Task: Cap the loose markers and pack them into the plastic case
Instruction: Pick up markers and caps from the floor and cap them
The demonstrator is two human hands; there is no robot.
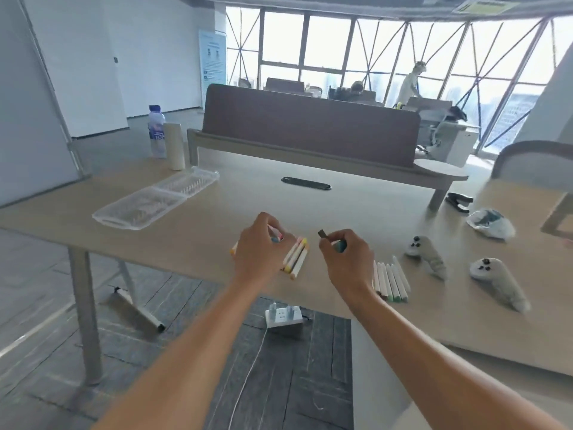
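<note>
1. Surface: light wood-grain table (192, 231), near edge running under both forearms; a second table top (511, 305) of the same finish adjoins it at right.
2. Left hand (259, 246): fingers curled round a bunch of markers (274, 234); pink and blue tips show past the knuckles, an orange end sticks out at the left of the hand. Count inside the grip cannot be told.
3. Right hand (345, 252): fingers curled, pinching a dark-tipped marker (322, 234) that points up-left; something teal (341, 246) sits in the palm, a cap or a marker end, cannot tell which.
4. Small pile of white markers (296, 257) with yellow, pink and orange ends lies on the table between the hands, just beside the left.
5. Row of white markers (390, 279) lies side by side, right of the right wrist.
6. Plastic case (155, 200): clear, opened flat, far left of the table, well apart from both hands. No markers seen in it.
7. Behind the case: water bottle (156, 131) and a white cylinder (174, 145), upright, touching or nearly.
8. Right side: two white handheld controllers (496, 282), a crumpled plastic bag (490, 223), a black stapler (459, 201).
9. Table centre: black cable grommet (305, 183); brown divider panel (310, 128) beyond.
10. Floor: grey tiles, a power strip (283, 316) with white cord.
11. Room: white wall at left, full-width windows (341, 51) at back, two people at far desks.
</note>
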